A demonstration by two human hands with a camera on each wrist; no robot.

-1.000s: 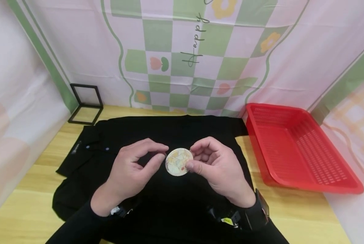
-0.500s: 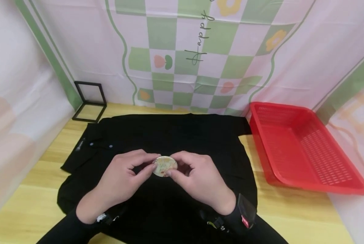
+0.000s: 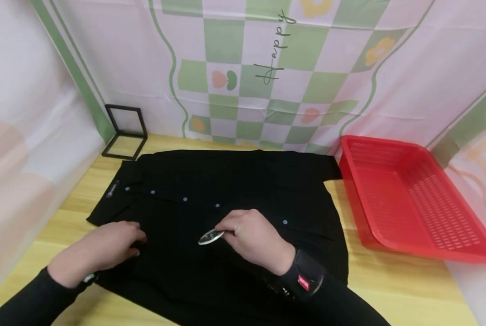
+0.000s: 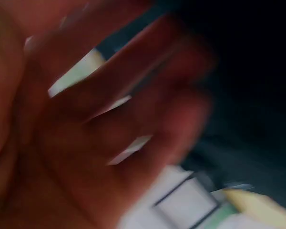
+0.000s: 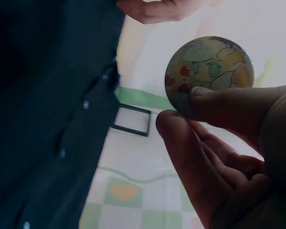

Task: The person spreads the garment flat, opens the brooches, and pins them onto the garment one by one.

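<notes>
My right hand pinches a round button badge between thumb and fingers. A cartoon figure with a star is printed on its face in the right wrist view; in the head view the badge appears tilted nearly edge-on. Beneath it lies a black short-sleeved shirt, spread flat, with a row of small pale buttons. My left hand hovers over the shirt's left part, near the collar, fingers loosely bent and holding nothing. In the left wrist view this hand is blurred, its fingers slightly spread.
On the right a red plastic basket with perforated sides stands beside the shirt. A black folding frame rests at the back left corner of the wooden table. Patterned cloth hangs behind and at both sides.
Both hands came together at the badge half a second ago. Since then the left hand has let go and moved left, uncovering more shirt buttons. The badge has tilted in the right hand.
</notes>
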